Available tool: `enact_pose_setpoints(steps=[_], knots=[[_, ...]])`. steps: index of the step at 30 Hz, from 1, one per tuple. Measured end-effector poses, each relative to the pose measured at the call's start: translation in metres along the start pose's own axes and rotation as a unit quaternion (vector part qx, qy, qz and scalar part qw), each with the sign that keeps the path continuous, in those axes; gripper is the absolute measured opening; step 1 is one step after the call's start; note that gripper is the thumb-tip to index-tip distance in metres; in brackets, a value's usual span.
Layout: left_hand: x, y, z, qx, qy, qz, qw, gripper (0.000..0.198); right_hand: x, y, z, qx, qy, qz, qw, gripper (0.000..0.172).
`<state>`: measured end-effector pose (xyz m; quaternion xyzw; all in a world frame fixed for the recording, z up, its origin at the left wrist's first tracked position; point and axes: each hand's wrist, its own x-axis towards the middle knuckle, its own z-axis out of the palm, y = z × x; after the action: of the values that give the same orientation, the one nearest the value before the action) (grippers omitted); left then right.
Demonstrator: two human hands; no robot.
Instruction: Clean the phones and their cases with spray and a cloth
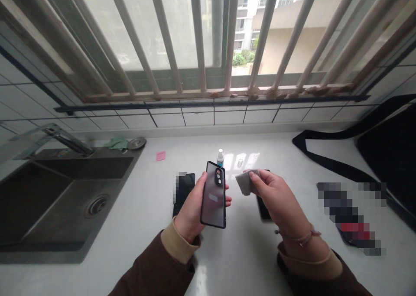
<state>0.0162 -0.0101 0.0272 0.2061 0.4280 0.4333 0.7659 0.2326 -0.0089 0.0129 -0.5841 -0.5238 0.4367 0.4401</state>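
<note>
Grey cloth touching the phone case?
No, the right hand pinches the grey cloth apart from the phone case in the left hand, with countertop showing between them.

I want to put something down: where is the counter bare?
Bare counter lies between the sink and the left hand, nearer than the pink note, and between the right hand and the black strap. The middle is crowded: held phone and grey cloth, small bottle behind, a dark slab by the left hand, another dark slab under the right.
</note>
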Motion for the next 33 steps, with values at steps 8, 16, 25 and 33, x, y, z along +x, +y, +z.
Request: enact_pose_setpoints(steps=[8,16,25,33], knots=[[-0.005,-0.006,0.000,0.015,-0.063,-0.079,0.995,0.055,-0.012,-0.011,0.009,-0.224,0.179,-0.210,0.935,0.033],[0.003,-0.016,-0.002,0.005,-0.015,0.010,1.000,0.048,-0.012,0.007,0.034,-0.281,-0.065,-0.331,0.898,0.040],[0.007,-0.016,-0.003,-0.051,-0.007,0.045,0.998,0.040,-0.019,-0.006,0.031,-0.250,-0.134,-0.339,0.897,0.028],[-0.001,-0.007,0.002,-0.060,-0.062,-0.057,0.995,0.055,-0.019,-0.017,0.019,-0.023,-0.016,-0.120,0.992,0.033]])
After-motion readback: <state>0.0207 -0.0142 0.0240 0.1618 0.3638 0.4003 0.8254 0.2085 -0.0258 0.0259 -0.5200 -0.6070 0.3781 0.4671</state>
